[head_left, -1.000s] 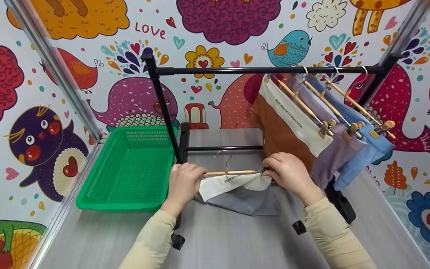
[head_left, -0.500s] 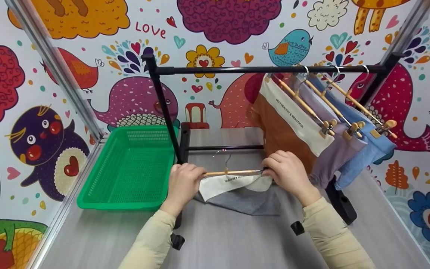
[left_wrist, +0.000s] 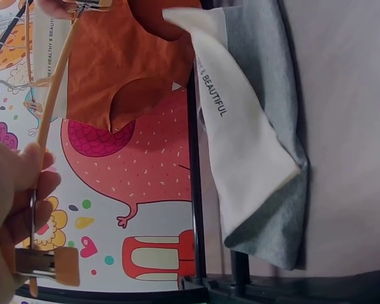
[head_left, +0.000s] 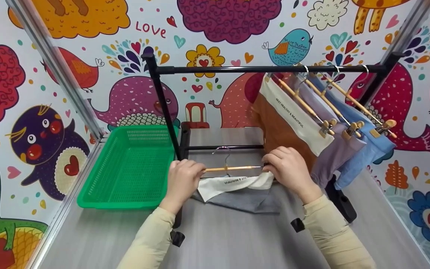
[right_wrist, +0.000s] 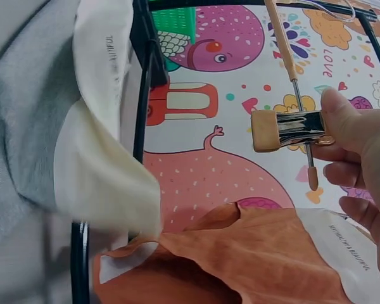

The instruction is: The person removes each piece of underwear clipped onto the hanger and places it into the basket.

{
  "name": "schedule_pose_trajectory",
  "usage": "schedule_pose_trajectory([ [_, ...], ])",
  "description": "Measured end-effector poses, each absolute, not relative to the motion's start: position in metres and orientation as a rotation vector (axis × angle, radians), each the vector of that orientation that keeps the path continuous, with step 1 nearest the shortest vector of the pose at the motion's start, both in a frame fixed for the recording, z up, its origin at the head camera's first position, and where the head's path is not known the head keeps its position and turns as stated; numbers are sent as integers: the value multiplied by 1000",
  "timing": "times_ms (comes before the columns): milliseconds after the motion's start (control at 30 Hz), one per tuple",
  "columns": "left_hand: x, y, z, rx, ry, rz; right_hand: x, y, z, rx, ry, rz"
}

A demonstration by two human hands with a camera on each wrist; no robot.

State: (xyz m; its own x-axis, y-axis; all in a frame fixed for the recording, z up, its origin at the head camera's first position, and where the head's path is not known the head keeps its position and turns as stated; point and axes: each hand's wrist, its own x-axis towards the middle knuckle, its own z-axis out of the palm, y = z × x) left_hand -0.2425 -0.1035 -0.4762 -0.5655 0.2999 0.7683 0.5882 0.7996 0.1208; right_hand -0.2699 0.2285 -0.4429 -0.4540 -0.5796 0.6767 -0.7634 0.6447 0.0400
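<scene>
My left hand (head_left: 184, 181) grips the left end of a wooden clip hanger (head_left: 233, 169); in the left wrist view its fingers lie round the rod beside a clip (left_wrist: 66, 266). At the other end my right hand (head_left: 289, 172) pinches the second clip (right_wrist: 266, 131) between thumb and fingers. No cloth shows in either clip. Below the hanger lie grey underpants (head_left: 245, 201) with a white, lettered waistband (left_wrist: 234, 136), partly folded over. The waistband's right end sits raised just under my right hand. The hanger's metal hook (head_left: 221, 148) points up.
Brown (head_left: 282, 127), mauve (head_left: 329, 164) and blue underpants (head_left: 368, 153) hang from hangers at the right of a black rack's rail (head_left: 218, 70). A green basket (head_left: 125, 204) stands left, against the rack's leg. Black rack feet (head_left: 297, 225) rest on the grey table (head_left: 237, 243).
Both hands have lifted the hanger slightly, and a gap now shows between its rod and the waistband. The grey underpants stay at nearly the same place.
</scene>
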Motion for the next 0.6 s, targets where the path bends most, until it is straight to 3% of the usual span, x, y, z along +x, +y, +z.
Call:
schedule_pose_trajectory([
  [600, -242, -103, -478, -636, -2192, -455, -269, 231, -450, 1053, -2214, 364],
])
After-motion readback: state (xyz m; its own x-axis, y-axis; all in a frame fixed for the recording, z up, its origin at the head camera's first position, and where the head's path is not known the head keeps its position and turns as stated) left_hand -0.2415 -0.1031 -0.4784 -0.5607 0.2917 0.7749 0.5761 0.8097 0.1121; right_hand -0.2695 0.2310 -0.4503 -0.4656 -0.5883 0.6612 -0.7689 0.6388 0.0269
